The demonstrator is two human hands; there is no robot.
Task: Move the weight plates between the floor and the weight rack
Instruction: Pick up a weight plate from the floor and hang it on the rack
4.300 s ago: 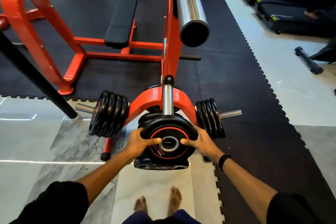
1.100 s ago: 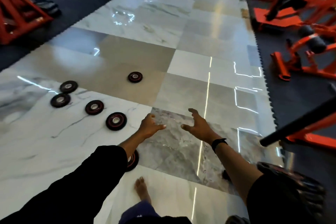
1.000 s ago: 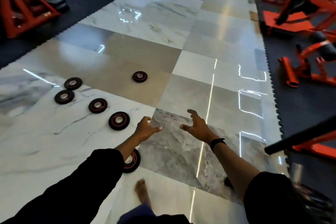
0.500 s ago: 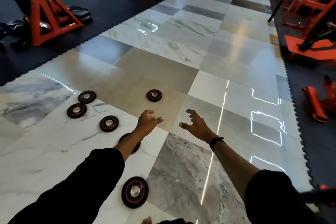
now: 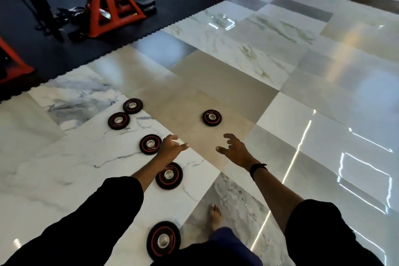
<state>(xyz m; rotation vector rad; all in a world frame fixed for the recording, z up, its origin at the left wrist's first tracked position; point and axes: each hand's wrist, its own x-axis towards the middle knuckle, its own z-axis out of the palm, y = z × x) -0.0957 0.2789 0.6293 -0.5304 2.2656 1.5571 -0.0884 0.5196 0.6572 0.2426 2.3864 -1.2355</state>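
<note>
Several small black weight plates with red rings and steel hubs lie flat on the glossy tiled floor. A lone plate (image 5: 212, 117) sits ahead of both hands. A row runs down the left: far plate (image 5: 132, 106), then one more plate (image 5: 118, 120), then another (image 5: 150, 144), then a fourth (image 5: 169, 175) partly under my left forearm, and the nearest plate (image 5: 163, 240) by my foot. My left hand (image 5: 172, 147) and my right hand (image 5: 234, 148) reach forward in the air, fingers loosely spread, holding nothing. The weight rack is out of view.
A black rubber mat (image 5: 151, 6) borders the tiles at the upper left, with orange machine frames (image 5: 110, 8) and dark gear on it. My bare foot (image 5: 215, 216) stands on a grey marble tile. Shiny tiles stretch away to the right.
Since the rack view, I have turned away and let go of the large plate. In the last second I have walked forward along the row; the plates have slid closer and lower in view.
</note>
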